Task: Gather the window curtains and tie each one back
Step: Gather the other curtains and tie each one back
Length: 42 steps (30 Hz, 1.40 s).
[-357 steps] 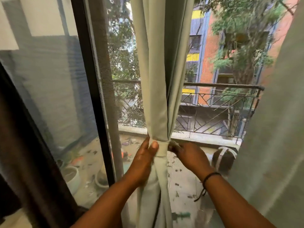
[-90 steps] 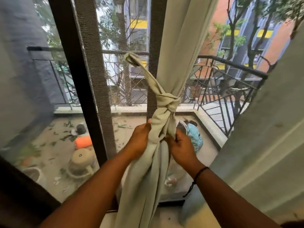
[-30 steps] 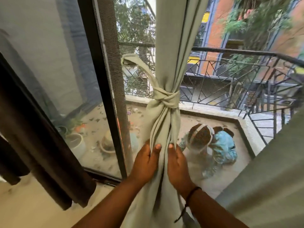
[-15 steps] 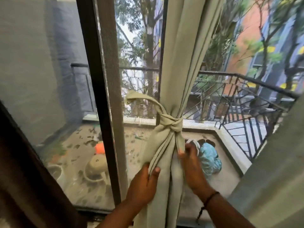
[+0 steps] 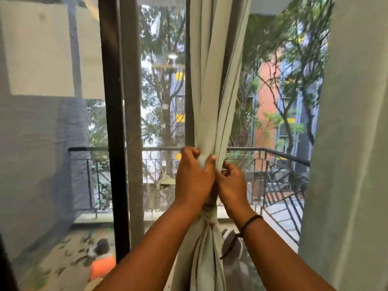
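A pale green curtain (image 5: 216, 80) hangs gathered into a narrow bundle at the middle of the window. Its knot (image 5: 207, 217) sits low, between my forearms, partly hidden by them. My left hand (image 5: 194, 177) is closed around the bundle just above the knot, thumb pressed on the folds. My right hand (image 5: 231, 182) pinches the bundle's right edge at the same height, touching the left hand. A second pale green curtain (image 5: 348, 143) hangs loose along the right edge of the view.
A dark window frame post (image 5: 111, 131) and a mesh screen stand left of the bundle. Outside lie a balcony railing (image 5: 273, 153), an orange pot (image 5: 102, 267), trees and buildings. A dark curtain edge shows at the bottom left.
Both hands moved up from below the knot to grip the bundle above it. The view tilted upward, so the knot now sits low between my forearms.
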Each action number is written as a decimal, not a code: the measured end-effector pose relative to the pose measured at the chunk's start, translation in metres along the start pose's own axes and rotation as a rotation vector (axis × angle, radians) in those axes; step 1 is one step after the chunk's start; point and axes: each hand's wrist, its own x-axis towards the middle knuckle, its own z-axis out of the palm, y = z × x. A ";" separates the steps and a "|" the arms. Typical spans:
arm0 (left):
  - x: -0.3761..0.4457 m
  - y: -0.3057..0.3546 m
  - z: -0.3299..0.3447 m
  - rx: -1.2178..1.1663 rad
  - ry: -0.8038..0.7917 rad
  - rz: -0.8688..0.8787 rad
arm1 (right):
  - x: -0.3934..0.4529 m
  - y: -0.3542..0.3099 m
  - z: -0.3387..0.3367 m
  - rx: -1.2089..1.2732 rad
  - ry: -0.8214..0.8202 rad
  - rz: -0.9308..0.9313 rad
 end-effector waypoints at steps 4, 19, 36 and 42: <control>0.010 -0.010 0.001 -0.261 0.100 -0.205 | 0.008 -0.008 -0.022 -0.357 -0.036 -0.090; 0.056 0.093 0.038 -0.393 0.096 0.044 | 0.113 -0.084 -0.110 0.162 -0.349 -0.100; 0.133 0.157 0.041 0.056 0.470 0.124 | 0.188 -0.127 -0.104 -0.223 0.037 -0.246; 0.107 0.158 0.072 0.065 0.341 0.166 | 0.182 -0.123 -0.101 -0.260 -0.068 -0.311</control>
